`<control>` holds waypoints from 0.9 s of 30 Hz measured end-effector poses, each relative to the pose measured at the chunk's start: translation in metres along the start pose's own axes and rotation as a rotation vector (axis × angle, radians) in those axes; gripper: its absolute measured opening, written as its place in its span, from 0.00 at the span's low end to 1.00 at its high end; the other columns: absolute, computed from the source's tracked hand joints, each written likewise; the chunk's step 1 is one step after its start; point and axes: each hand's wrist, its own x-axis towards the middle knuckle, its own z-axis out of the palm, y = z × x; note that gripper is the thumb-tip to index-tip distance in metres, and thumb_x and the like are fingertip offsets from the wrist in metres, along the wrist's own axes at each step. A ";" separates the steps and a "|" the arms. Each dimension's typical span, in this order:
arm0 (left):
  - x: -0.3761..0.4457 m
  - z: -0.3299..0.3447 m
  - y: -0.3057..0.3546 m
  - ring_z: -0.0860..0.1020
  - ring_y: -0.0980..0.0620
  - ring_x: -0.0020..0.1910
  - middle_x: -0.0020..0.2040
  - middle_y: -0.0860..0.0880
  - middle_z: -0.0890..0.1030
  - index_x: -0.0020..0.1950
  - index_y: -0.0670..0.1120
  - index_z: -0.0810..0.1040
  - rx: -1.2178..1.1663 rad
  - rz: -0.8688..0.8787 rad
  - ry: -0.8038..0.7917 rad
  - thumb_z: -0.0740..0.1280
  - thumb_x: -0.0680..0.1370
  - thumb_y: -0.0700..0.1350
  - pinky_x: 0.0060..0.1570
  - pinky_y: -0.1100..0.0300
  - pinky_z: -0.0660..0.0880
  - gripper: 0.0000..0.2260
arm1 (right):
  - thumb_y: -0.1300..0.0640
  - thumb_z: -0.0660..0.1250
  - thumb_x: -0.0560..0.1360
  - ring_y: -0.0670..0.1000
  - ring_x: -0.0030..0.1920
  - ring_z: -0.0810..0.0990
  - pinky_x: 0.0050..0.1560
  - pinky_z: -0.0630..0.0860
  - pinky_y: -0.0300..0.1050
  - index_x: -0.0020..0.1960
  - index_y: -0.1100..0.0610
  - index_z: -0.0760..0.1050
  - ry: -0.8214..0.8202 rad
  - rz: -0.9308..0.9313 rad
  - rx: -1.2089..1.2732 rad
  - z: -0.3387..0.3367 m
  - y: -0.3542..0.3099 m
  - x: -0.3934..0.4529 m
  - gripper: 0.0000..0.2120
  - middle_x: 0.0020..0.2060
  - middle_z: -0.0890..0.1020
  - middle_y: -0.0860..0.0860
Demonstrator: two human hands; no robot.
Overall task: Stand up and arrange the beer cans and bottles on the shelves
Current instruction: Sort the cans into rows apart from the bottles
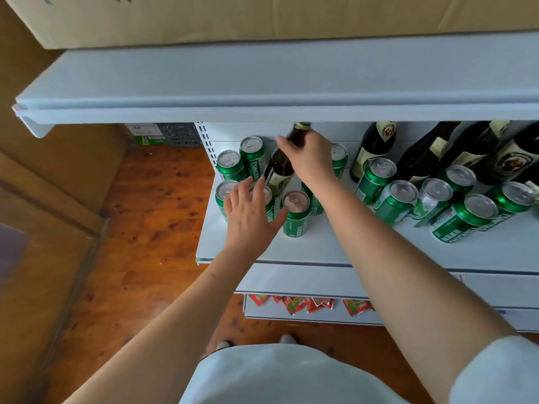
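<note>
The right hand (pixel 309 158) wraps its fingers round the neck of a dark glass bottle (pixel 280 167), gripping just below the gold-foiled cap; the bottle stands tilted, its body with a pale label leaning down to the left among the cans. The left hand (pixel 250 217) is spread flat, fingers straight and apart, resting over the top of a green can (pixel 269 204) in the near row, thumb pointing toward a second green can (pixel 297 212) just to its right. Whether the palm presses on the can or only covers it cannot be told. Three more upright green aluminium cans (pixel 230 166) with silver pull-tab lids stand to the left of the bottle, close to the shelf's left edge. The white metal shelf (pixel 291 252) is smooth and flat, with a bare strip along its near lip. To the right, a cluster of cylindrical green cans (pixel 396 201) stands close-packed near the front, and behind it a row of dark labelled bottles (pixel 376 147) stands against the far panel. An upper white shelf (pixel 204 91) overhangs the bottle caps, leaving little room above them, and carries a brown cardboard box (pixel 204 18). Below, red foil packets (pixel 306 304) lie on a lower shelf. A wooden floor (pixel 145 214) lies to the left.
</note>
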 end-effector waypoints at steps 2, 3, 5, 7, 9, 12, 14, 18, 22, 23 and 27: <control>0.001 -0.004 0.007 0.64 0.44 0.71 0.71 0.45 0.67 0.75 0.47 0.62 -0.053 -0.017 0.040 0.58 0.76 0.65 0.70 0.46 0.60 0.34 | 0.43 0.70 0.74 0.46 0.37 0.80 0.41 0.75 0.39 0.40 0.56 0.76 0.154 0.126 0.208 -0.015 0.009 -0.013 0.16 0.35 0.81 0.46; 0.002 -0.006 0.010 0.64 0.44 0.71 0.71 0.46 0.67 0.76 0.47 0.62 -0.079 -0.023 0.066 0.59 0.76 0.64 0.70 0.47 0.60 0.33 | 0.42 0.70 0.73 0.47 0.38 0.81 0.44 0.78 0.44 0.38 0.55 0.75 0.227 0.197 0.319 -0.024 0.012 -0.019 0.17 0.35 0.82 0.47; 0.004 -0.009 0.019 0.64 0.46 0.71 0.72 0.46 0.67 0.75 0.47 0.62 -0.135 -0.040 0.116 0.62 0.76 0.62 0.70 0.48 0.61 0.32 | 0.41 0.72 0.71 0.48 0.39 0.83 0.46 0.82 0.54 0.36 0.52 0.74 0.322 0.304 0.550 -0.046 0.013 -0.029 0.16 0.35 0.82 0.47; 0.007 -0.012 0.032 0.64 0.45 0.71 0.71 0.46 0.67 0.75 0.46 0.63 -0.205 -0.043 0.156 0.66 0.76 0.58 0.69 0.48 0.63 0.31 | 0.47 0.73 0.73 0.46 0.41 0.83 0.45 0.83 0.54 0.40 0.53 0.75 0.362 0.361 0.730 -0.072 0.010 -0.043 0.12 0.38 0.82 0.48; 0.011 -0.015 0.051 0.66 0.44 0.69 0.70 0.44 0.69 0.74 0.44 0.65 -0.262 0.020 0.199 0.69 0.74 0.55 0.69 0.47 0.65 0.32 | 0.50 0.71 0.75 0.48 0.47 0.84 0.44 0.83 0.51 0.44 0.53 0.75 0.406 0.402 0.833 -0.100 0.008 -0.061 0.08 0.43 0.82 0.49; 0.014 -0.016 0.084 0.67 0.41 0.68 0.69 0.43 0.69 0.76 0.46 0.63 -0.290 0.221 0.190 0.71 0.73 0.53 0.68 0.47 0.66 0.34 | 0.50 0.71 0.75 0.52 0.52 0.83 0.44 0.83 0.53 0.47 0.52 0.75 0.525 0.459 0.886 -0.138 0.014 -0.088 0.07 0.49 0.83 0.50; 0.012 -0.013 0.108 0.68 0.42 0.67 0.70 0.45 0.69 0.77 0.51 0.61 -0.291 0.368 0.121 0.71 0.73 0.52 0.66 0.47 0.68 0.35 | 0.49 0.71 0.75 0.53 0.52 0.84 0.43 0.83 0.53 0.49 0.53 0.76 0.585 0.494 0.861 -0.162 0.021 -0.107 0.09 0.51 0.84 0.52; 0.001 -0.003 0.160 0.70 0.44 0.63 0.66 0.49 0.72 0.75 0.53 0.65 -0.417 0.508 -0.067 0.73 0.72 0.54 0.58 0.49 0.73 0.33 | 0.48 0.70 0.75 0.48 0.48 0.85 0.43 0.83 0.50 0.50 0.55 0.79 0.671 0.518 0.688 -0.213 0.027 -0.148 0.10 0.45 0.85 0.49; -0.006 0.015 0.222 0.73 0.43 0.58 0.63 0.51 0.73 0.72 0.54 0.68 -0.461 0.575 -0.238 0.75 0.69 0.57 0.56 0.45 0.75 0.33 | 0.48 0.68 0.77 0.48 0.48 0.85 0.43 0.84 0.49 0.55 0.57 0.79 0.644 0.544 0.489 -0.273 0.043 -0.164 0.13 0.48 0.85 0.51; -0.009 0.019 0.238 0.74 0.42 0.58 0.63 0.51 0.73 0.72 0.54 0.68 -0.459 0.584 -0.267 0.75 0.69 0.58 0.53 0.44 0.76 0.34 | 0.47 0.68 0.77 0.50 0.48 0.85 0.44 0.84 0.50 0.53 0.56 0.80 0.641 0.551 0.437 -0.288 0.053 -0.163 0.13 0.48 0.85 0.52; -0.017 0.036 0.292 0.76 0.45 0.59 0.66 0.52 0.73 0.74 0.56 0.64 -0.429 0.612 -0.306 0.71 0.73 0.59 0.46 0.49 0.78 0.32 | 0.32 0.66 0.67 0.54 0.47 0.84 0.49 0.81 0.57 0.39 0.50 0.79 0.679 0.521 0.052 -0.345 0.108 -0.156 0.21 0.41 0.85 0.51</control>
